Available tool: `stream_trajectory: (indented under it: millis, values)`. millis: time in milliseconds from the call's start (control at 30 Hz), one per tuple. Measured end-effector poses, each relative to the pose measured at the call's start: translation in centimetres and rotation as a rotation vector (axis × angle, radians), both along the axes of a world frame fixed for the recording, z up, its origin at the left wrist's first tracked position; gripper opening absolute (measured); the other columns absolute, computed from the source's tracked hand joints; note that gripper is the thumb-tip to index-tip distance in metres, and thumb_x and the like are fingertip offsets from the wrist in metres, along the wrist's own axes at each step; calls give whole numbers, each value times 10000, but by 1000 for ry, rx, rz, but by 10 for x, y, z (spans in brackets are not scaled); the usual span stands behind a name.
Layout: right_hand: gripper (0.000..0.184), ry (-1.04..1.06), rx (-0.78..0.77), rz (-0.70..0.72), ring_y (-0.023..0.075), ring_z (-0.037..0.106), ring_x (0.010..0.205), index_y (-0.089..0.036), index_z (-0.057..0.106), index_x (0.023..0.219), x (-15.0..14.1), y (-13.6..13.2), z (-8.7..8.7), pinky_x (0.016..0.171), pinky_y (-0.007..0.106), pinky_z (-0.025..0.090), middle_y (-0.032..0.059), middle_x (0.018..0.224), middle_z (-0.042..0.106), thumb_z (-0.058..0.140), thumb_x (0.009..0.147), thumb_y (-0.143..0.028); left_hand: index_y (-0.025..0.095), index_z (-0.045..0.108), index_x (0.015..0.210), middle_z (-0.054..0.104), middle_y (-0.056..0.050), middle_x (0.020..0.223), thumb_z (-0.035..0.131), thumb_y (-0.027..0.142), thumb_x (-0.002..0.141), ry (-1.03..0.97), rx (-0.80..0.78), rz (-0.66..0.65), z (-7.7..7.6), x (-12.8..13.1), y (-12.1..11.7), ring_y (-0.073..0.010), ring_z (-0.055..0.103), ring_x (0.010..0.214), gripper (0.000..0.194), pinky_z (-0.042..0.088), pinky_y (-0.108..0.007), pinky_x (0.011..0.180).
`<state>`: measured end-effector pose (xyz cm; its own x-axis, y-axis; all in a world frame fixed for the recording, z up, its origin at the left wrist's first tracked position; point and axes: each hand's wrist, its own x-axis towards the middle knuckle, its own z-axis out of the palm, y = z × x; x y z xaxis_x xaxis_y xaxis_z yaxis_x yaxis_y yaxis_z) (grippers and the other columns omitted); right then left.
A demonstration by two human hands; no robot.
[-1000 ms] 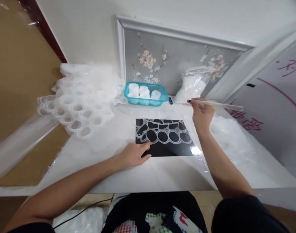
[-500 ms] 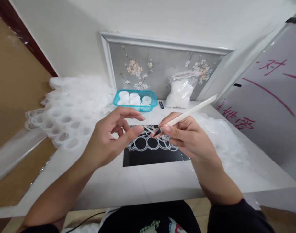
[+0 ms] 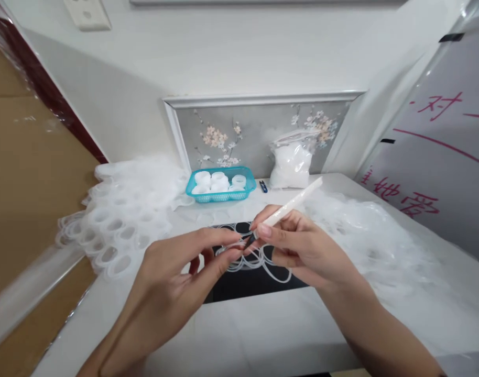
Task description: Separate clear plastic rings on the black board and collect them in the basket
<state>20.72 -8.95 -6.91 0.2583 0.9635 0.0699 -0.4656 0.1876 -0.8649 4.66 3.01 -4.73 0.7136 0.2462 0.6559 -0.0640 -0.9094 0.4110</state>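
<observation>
My right hand (image 3: 302, 243) grips a white pen-shaped tool (image 3: 296, 203), its dark pointed tip down and to the left. Close beside that tip, my left hand (image 3: 184, 267) pinches the edge of a strip of thin translucent plastic rings (image 3: 278, 275). Loops of the strip dangle below both hands, over a black board (image 3: 255, 288) that lies on the white table (image 3: 255, 330). My fingers cover the exact spot where the tip meets the plastic, so contact there cannot be made out.
At the back stands a blue basket (image 3: 221, 197) of white rings, with small blue snips (image 3: 263, 186) and a clear bag of white material (image 3: 290, 165) to its right. Translucent ring sheets (image 3: 121, 209) pile up at left; more thin plastic (image 3: 365, 241) lies at right.
My right hand has brought the tool from the right to the middle. My left hand has risen off the black board and closed on the ring strip, now lifted. The view has tilted up.
</observation>
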Motion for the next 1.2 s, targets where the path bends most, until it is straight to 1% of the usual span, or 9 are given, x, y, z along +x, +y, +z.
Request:
stream_trajectory:
  millis: [100,233,367,533,667,800,967,1100,1200]
  values:
    - [166,28,-11,1,123,664,664,-191,669,796,-1,-1,1,306,135,86,3,638,585,763,741,-315,299,679,978,716,85,795,681,204,835,30,-31,2,4,-2,-2,-61,617,565,171,442,-132,447]
    - [190,31,-13,20,122,673,656,-184,653,810,0,-2,3,305,133,89,-2,645,593,754,752,-334,294,699,882,702,100,723,670,198,831,29,-137,19,7,-1,-6,-54,597,539,112,436,-132,461]
    - [175,34,-27,38,117,680,659,-188,649,808,1,-3,2,320,133,84,1,654,630,741,770,-332,298,706,839,701,116,703,680,159,806,-1,-199,51,9,1,-11,-45,589,538,146,428,-128,474]
    - [193,39,-51,46,149,700,688,-189,644,836,2,-3,1,332,140,85,35,680,690,722,780,-356,319,715,844,709,128,723,690,146,794,-5,-192,68,9,2,-15,-38,578,527,182,415,-132,465]
    - [217,66,-65,35,141,696,641,-179,644,846,2,-3,2,329,138,86,42,695,705,733,762,-359,301,698,813,706,122,730,675,137,804,-42,-196,106,7,2,-17,-47,579,542,165,414,-155,479]
    - [205,95,-58,51,142,702,649,-174,643,830,2,-4,3,315,130,95,37,681,704,735,757,-342,290,682,813,708,110,756,666,138,811,-24,-178,83,6,2,-15,-73,622,625,153,439,-167,509]
    - [152,138,-36,89,119,700,654,-178,648,810,1,-5,4,308,115,99,32,695,712,718,790,-311,275,669,842,716,96,803,649,136,829,-30,-158,24,6,0,-10,-73,606,585,141,461,-181,505]
    - [173,127,-43,91,127,705,668,-178,647,824,1,-5,4,307,107,107,43,708,718,721,789,-331,283,672,883,717,97,817,655,117,821,27,-117,-65,6,-1,-6,-72,607,578,178,475,-172,499]
    - [176,125,-46,92,144,715,693,-179,637,813,1,-6,4,307,105,107,39,702,716,721,790,-332,289,671,895,712,95,805,645,119,833,1,-139,-24,6,-2,-5,-73,600,573,183,479,-182,514]
